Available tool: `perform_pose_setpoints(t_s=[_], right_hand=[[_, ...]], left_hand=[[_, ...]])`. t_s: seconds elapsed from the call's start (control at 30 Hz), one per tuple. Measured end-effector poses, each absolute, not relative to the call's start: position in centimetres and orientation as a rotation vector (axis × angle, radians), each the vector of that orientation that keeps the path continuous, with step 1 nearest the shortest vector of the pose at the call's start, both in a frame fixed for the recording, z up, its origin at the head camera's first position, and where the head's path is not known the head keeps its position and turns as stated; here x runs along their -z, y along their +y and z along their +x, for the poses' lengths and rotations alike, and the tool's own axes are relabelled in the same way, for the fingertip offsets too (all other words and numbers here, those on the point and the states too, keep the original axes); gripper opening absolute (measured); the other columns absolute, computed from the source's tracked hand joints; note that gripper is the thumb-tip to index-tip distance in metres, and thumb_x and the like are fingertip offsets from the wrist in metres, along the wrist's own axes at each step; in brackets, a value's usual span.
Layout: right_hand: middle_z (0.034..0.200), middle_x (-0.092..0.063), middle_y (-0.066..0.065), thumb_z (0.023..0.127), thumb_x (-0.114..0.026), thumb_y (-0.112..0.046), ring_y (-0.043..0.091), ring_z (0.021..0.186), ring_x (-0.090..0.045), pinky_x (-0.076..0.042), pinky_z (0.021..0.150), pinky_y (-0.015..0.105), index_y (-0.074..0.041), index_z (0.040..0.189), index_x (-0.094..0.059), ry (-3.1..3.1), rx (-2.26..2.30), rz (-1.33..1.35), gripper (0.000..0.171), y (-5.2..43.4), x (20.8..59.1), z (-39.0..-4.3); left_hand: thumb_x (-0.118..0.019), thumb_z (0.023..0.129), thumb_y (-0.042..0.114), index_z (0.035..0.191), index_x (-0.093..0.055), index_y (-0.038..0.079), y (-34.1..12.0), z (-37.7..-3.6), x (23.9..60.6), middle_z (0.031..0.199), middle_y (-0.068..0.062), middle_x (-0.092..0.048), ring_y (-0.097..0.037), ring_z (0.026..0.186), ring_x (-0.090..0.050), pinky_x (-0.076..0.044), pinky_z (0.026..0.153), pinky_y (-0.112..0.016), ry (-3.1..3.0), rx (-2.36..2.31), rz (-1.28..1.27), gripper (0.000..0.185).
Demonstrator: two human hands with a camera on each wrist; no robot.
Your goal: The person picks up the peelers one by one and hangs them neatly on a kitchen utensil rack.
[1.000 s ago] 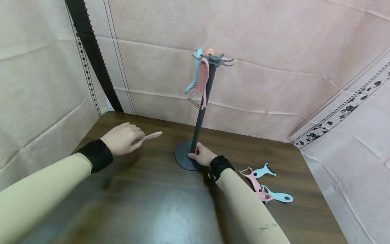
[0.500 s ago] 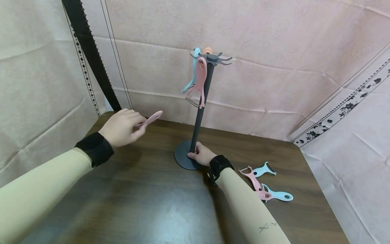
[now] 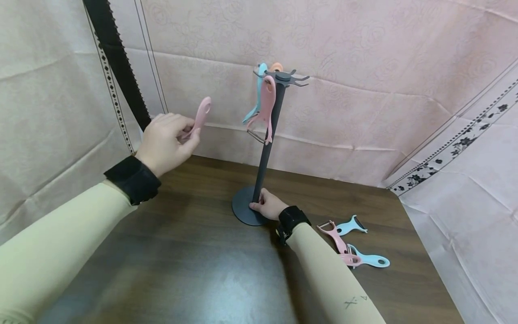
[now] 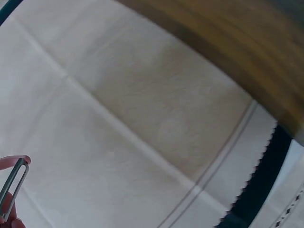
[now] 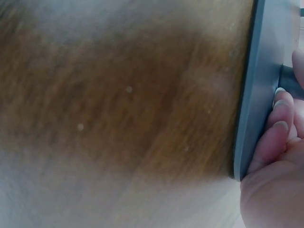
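Note:
My left hand (image 3: 167, 137) pinches a pink peeler (image 3: 202, 113) by its head, the handle pointing up, left of a dark grey stand. In the left wrist view the peeler's metal blade (image 4: 13, 187) shows between the fingertips. Low on the stand's post (image 3: 265, 155), my right hand (image 3: 270, 205) grips it just above the round base (image 3: 243, 207). Fingers (image 5: 275, 142) lie close along that base in the right wrist view. From the stand's top hooks hang another pink peeler (image 3: 267, 105), a blue peeler (image 3: 259, 96) and an orange one (image 3: 277, 67), mostly hidden.
On the wooden table (image 3: 202, 270), right of the right forearm, lie pink peelers (image 3: 337, 238) and blue peelers (image 3: 374, 261), partly overlapping. Bare hooks (image 3: 300, 82) stick out at the stand's right. Light patterned cloth (image 3: 364, 112) hangs behind the table and at both sides.
My left hand has risen from low over the table, and the peeler's handle has swung from nearly level to pointing up. My right hand stays on the post.

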State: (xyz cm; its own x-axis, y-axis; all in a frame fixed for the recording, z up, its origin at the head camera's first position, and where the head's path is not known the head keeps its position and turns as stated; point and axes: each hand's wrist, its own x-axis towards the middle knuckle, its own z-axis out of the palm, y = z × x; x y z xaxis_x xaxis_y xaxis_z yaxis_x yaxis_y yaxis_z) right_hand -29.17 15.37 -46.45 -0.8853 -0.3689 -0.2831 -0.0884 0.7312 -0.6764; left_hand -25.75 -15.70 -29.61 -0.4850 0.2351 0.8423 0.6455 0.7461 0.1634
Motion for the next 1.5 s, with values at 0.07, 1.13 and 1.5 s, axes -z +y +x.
perform_pose_setpoints(t_s=[0.07,1.13,1.5], right_hand=[[0.084,-0.052,0.005,0.095,-0.062,-0.032,0.022,0.078,-0.051,-0.038,0.065,0.031,-0.011,0.097,-0.047,2.533,0.956,-0.342,0.026,15.4,46.3,-29.0],[0.083,-0.051,0.004,0.095,-0.062,-0.033,0.021,0.077,-0.051,-0.037,0.064,0.031,-0.012,0.097,-0.047,2.529,0.959,-0.336,0.026,15.3,46.4,-29.2],[0.084,-0.052,0.004,0.095,-0.062,-0.033,0.021,0.078,-0.051,-0.038,0.066,0.031,-0.012,0.098,-0.048,2.522,0.961,-0.338,0.025,15.4,46.4,-29.2]], left_hand=[[-0.061,0.088,0.018,0.083,-0.069,0.004,-15.3,-25.8,28.9,0.069,-0.004,-0.059,-0.020,0.064,-0.049,-0.034,0.065,-0.035,-2.050,0.610,-0.647,0.017],[-0.059,0.093,0.018,0.087,-0.068,0.003,-9.1,-25.3,23.2,0.073,-0.003,-0.060,-0.019,0.069,-0.047,-0.034,0.072,-0.035,-2.013,0.731,-0.702,0.019],[-0.058,0.093,0.018,0.087,-0.068,0.003,-8.4,-25.6,22.8,0.074,-0.003,-0.060,-0.019,0.069,-0.049,-0.035,0.072,-0.034,-2.035,0.691,-0.719,0.019]])
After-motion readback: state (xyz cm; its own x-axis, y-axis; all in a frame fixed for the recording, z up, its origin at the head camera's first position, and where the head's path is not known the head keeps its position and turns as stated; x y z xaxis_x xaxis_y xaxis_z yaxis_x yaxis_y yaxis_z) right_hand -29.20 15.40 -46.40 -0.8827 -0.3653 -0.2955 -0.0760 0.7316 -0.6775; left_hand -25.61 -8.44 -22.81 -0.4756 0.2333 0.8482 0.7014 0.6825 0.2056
